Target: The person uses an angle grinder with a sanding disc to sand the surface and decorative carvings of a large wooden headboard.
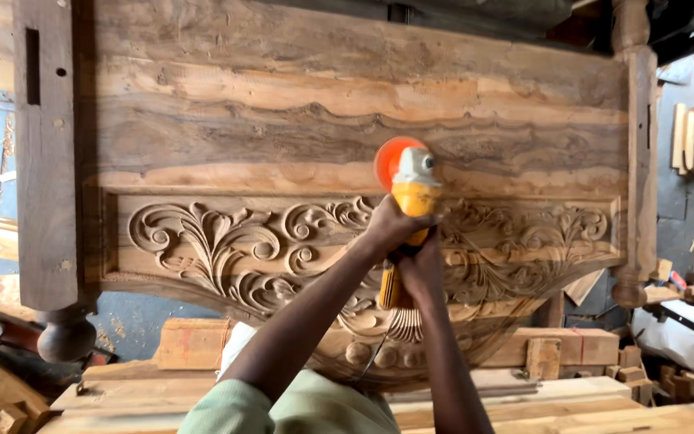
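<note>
Both hands wrapped round a yellow angle grinder (411, 210); left hand (389, 227) clamps the upper body, right hand (421, 269) closed on the lower handle; orange sanding disc (387, 161) sits on the carved wooden headboard (283, 145), at the middle of the carved floral panel's (202, 241) top edge; turned posts at both sides; timber planks (572, 398) stacked below.

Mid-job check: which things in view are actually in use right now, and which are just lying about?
In use:
- yellow angle grinder with orange disc
- left hand and right hand, both gripping the grinder
- carved wooden headboard

Lying about:
- timber blocks under the headboard
- planks in front
- small offcuts at right
</note>
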